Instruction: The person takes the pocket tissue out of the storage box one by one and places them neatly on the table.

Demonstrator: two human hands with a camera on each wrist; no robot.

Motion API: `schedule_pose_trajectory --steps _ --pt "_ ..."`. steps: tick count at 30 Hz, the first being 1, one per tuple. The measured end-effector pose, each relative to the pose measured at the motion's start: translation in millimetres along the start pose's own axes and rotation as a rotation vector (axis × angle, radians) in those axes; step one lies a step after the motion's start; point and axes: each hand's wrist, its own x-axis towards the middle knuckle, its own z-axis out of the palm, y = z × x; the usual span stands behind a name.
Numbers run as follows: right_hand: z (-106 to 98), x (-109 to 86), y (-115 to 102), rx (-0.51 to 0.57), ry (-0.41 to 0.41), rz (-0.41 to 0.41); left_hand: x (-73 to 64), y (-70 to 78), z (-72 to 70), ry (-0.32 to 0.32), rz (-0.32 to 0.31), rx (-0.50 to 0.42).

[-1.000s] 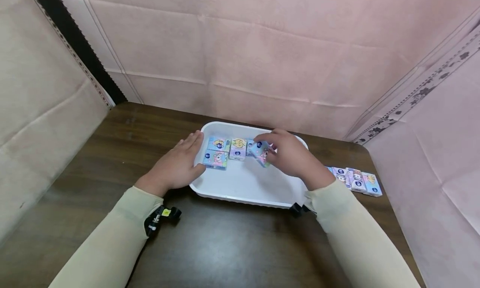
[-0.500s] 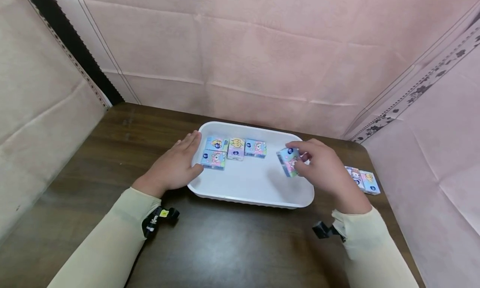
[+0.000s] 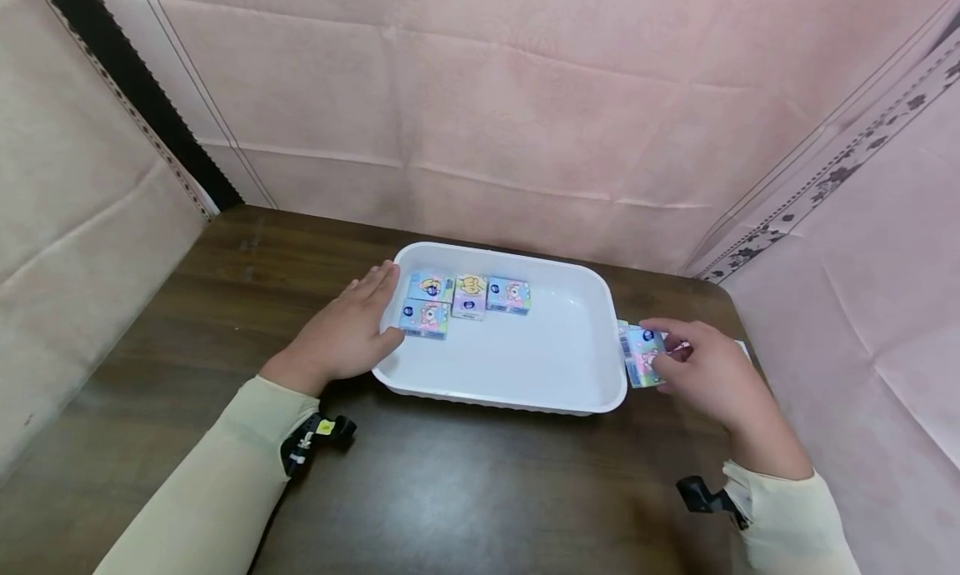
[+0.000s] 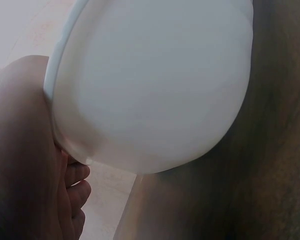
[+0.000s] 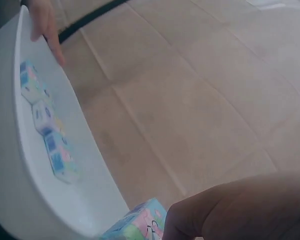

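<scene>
My left hand lies against the left rim of a white tray, fingers straight, thumb over the edge. In the left wrist view that hand is beside the tray wall. Just outside the tray's right end, my right hand pinches a blue-and-pink cartoon-printed pocket tissue pack between thumb and fingers. The right wrist view catches a corner of this pack by the tray rim. Other packs on the table there are mostly hidden behind the hand and held pack.
Inside the tray, at its left and back, several similar tissue packs lie flat, among them a purple-and-yellow one and a blue one. The dark wooden table meets pale cloth walls behind and at both sides.
My right hand has carried the tissue pack from over the tray's back middle rightward, past the right rim to the table beside it. My left hand has stayed at the left rim.
</scene>
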Motion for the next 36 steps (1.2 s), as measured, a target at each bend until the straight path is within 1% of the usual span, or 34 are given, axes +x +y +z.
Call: schedule_pose_trajectory --steps 4,7,11,14,17,21,36 --pt "2 -3.8 14 0.017 -0.03 0.04 0.8 -0.4 0.7 0.002 0.006 0.002" --pt "7 -5.2 23 0.029 -0.074 0.084 1.3 -0.9 1.3 0.003 0.012 0.004" --pt "20 -4.9 31 0.053 -0.135 0.159 1.6 -1.5 1.8 0.002 0.015 0.004" --pt "31 -3.6 35 0.083 -0.165 0.197 1.8 -1.8 2.2 0.002 0.011 0.005" --pt "41 -2.6 37 0.105 -0.173 0.207 1.8 -2.2 2.4 0.003 0.01 0.005" --pt "47 -1.9 37 0.105 -0.17 0.203 1.9 -3.0 2.7 0.005 0.011 0.003" --pt "52 1.2 39 0.09 -0.172 0.205 1.8 -1.7 2.0 0.006 0.013 -0.005"
